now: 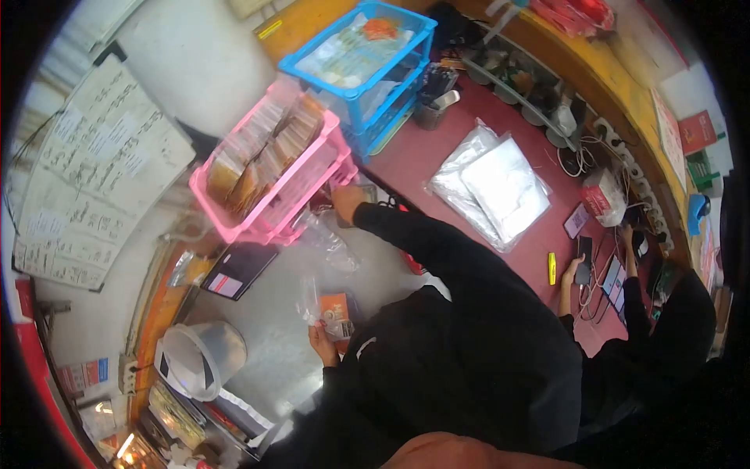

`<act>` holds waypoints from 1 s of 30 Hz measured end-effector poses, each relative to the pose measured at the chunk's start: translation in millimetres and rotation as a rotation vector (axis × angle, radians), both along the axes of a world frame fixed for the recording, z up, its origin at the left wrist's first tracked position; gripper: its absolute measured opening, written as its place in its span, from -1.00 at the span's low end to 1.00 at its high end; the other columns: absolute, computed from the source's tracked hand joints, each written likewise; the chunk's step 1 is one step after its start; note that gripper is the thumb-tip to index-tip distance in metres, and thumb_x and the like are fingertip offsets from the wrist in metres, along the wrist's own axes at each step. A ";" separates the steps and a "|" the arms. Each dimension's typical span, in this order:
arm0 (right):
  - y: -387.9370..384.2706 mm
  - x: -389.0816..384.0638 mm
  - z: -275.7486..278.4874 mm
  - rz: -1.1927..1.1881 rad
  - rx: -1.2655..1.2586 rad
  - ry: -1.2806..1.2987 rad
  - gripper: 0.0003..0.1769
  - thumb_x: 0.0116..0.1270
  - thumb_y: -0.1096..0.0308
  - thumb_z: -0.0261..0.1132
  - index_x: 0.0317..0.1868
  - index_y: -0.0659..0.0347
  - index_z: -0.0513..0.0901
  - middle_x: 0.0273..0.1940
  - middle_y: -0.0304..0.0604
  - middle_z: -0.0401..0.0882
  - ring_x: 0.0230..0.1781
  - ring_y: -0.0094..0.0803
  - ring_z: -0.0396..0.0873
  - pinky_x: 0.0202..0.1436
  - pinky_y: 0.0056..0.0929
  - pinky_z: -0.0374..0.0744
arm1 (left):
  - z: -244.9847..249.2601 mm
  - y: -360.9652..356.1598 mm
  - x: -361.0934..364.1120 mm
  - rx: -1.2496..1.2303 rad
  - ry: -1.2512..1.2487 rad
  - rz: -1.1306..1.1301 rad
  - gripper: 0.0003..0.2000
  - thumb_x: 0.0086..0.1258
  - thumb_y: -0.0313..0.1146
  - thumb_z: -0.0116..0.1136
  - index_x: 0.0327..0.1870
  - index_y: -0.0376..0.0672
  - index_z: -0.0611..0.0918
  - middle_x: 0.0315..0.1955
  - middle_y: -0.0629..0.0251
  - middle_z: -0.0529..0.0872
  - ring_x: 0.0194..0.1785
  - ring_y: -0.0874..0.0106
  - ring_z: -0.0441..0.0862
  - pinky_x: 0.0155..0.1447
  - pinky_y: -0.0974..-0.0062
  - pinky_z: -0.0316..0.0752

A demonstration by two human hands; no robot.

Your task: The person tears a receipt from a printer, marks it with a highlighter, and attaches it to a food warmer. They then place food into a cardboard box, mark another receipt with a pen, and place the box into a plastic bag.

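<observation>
My left hand [323, 345] is closed on the end of a clear plastic bag [309, 303] above the grey metal table [269, 344]. Just beside its fingers lies an orange packet [336, 314] with dark and white print. My right hand [349, 203] reaches to the lower tier of a pink stacked basket [277, 223], its fingers mostly hidden there. Another crumpled clear bag [330, 244] lies just below that hand. Thin paper or plastic packets [262, 152] stand upright in the basket's upper tier.
A blue tiered tray [355, 98] stands beyond the pink basket. Silvery plastic packs [504, 187] lie on the red tabletop [406, 168]. A tablet [238, 270] and a clear bucket [207, 359] are at the left. At right, another person's hand [574, 275] holds a phone.
</observation>
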State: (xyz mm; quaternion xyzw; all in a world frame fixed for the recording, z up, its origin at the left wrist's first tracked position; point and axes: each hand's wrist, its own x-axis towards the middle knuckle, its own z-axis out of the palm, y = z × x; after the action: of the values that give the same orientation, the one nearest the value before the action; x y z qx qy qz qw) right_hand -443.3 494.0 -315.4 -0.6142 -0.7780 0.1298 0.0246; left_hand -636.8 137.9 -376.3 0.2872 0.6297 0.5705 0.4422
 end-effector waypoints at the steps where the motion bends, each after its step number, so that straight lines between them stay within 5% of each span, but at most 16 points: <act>1: 9.1 -6.8 -10.6 -0.141 -0.124 -0.002 -0.82 0.05 0.33 0.34 -0.32 0.18 0.75 -0.33 -0.08 0.74 -0.29 -0.16 0.74 -0.23 -0.16 0.69 | -3.4 -2.0 1.5 -0.034 0.049 -0.023 -0.70 0.59 -0.14 -0.07 -0.28 -0.17 0.51 -0.33 0.41 0.50 -0.24 0.54 0.43 -0.10 0.50 0.37; 4: 4.7 -7.5 11.5 0.183 -0.194 -0.285 -0.64 -0.09 0.19 0.40 -0.22 0.08 0.75 -0.32 -0.25 0.73 -0.31 -0.26 0.74 -0.37 -0.23 0.67 | 23.5 4.5 12.6 -0.108 0.052 -0.054 -0.69 0.58 -0.13 -0.06 -0.29 -0.19 0.51 -0.33 0.36 0.50 -0.26 0.50 0.43 -0.14 0.46 0.38; 5: 3.4 -15.2 3.1 0.185 -0.150 -0.436 -0.65 -0.11 0.17 0.39 -0.22 -0.01 0.75 -0.33 -0.30 0.72 -0.33 -0.35 0.71 -0.52 -0.16 0.61 | 35.1 6.9 21.9 -0.131 0.024 -0.058 -0.68 0.58 -0.12 -0.06 -0.29 -0.20 0.50 -0.33 0.34 0.50 -0.27 0.48 0.44 -0.15 0.44 0.39; 8: 17.1 -12.9 -33.7 0.235 -0.101 -0.627 -0.74 -0.14 0.22 0.36 -0.34 -0.02 0.67 -0.42 -0.32 0.62 -0.42 -0.37 0.61 -0.54 -0.20 0.54 | 4.8 5.7 9.0 0.040 0.216 -0.150 -0.68 0.57 -0.12 -0.07 -0.27 -0.23 0.49 -0.33 0.30 0.49 -0.26 0.46 0.44 -0.16 0.42 0.39; 9: 21.7 -8.9 -44.3 0.257 -0.069 -0.682 -0.77 -0.15 0.24 0.36 -0.37 -0.02 0.64 -0.45 -0.32 0.58 -0.45 -0.37 0.58 -0.55 -0.21 0.51 | -5.8 7.9 3.2 -0.003 0.035 -0.116 -0.68 0.57 -0.12 -0.08 -0.25 -0.23 0.48 -0.33 0.28 0.48 -0.23 0.46 0.44 -0.14 0.43 0.40; 14: 34.3 3.4 -94.4 0.307 0.143 -1.027 -0.84 -0.20 0.33 0.32 -0.56 -0.04 0.49 -0.60 -0.35 0.40 -0.60 -0.40 0.41 -0.59 -0.26 0.38 | 6.4 13.0 -4.8 -0.060 0.094 -0.210 -0.74 0.58 -0.19 -0.07 -0.26 -0.19 0.46 -0.33 0.34 0.46 -0.19 0.47 0.45 -0.08 0.45 0.42; 19: 50.9 7.5 -174.2 0.052 0.657 -1.790 -0.77 -0.25 0.42 0.28 -0.74 -0.05 0.35 -0.75 -0.38 0.23 -0.74 -0.43 0.24 -0.63 -0.32 0.26 | 24.1 12.7 6.5 -0.035 -0.093 -0.161 -0.77 0.58 -0.22 -0.04 -0.28 -0.17 0.46 -0.32 0.38 0.46 -0.20 0.49 0.44 -0.06 0.49 0.39; 20: 57.0 12.7 -207.8 -0.171 1.022 -2.062 -0.65 -0.30 0.51 0.27 -0.79 -0.08 0.24 -0.76 -0.42 0.11 -0.76 -0.45 0.17 -0.64 -0.33 0.23 | 23.0 12.5 5.6 -0.039 -0.089 -0.166 -0.76 0.58 -0.21 -0.04 -0.28 -0.17 0.46 -0.32 0.38 0.47 -0.20 0.49 0.44 -0.05 0.49 0.39; 24: 81.2 19.8 -223.6 0.114 0.472 -1.652 -0.72 -0.21 0.47 0.35 -0.75 -0.05 0.38 -0.73 -0.35 0.26 -0.73 -0.44 0.31 -0.67 -0.32 0.26 | -7.9 9.4 -11.3 -0.016 0.007 -0.204 -0.76 0.59 -0.22 -0.04 -0.27 -0.18 0.47 -0.30 0.36 0.49 -0.18 0.50 0.44 -0.01 0.46 0.39; 30: 40.5 14.9 -41.9 0.161 -0.216 -1.112 -0.92 0.00 0.36 0.31 -0.51 0.13 0.56 -0.57 -0.14 0.51 -0.59 -0.28 0.51 -0.55 -0.20 0.45 | 6.1 5.4 -11.1 -0.054 0.034 -0.228 -0.74 0.57 -0.26 -0.02 -0.32 -0.25 0.51 -0.25 0.26 0.52 -0.15 0.45 0.45 0.04 0.43 0.37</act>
State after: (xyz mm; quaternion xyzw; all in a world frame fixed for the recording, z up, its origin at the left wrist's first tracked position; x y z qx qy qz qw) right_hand -428.4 534.5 -357.3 -0.5280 -0.7005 -0.1325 -0.4615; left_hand -648.0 143.4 -370.2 0.3544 0.6156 0.4943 0.5012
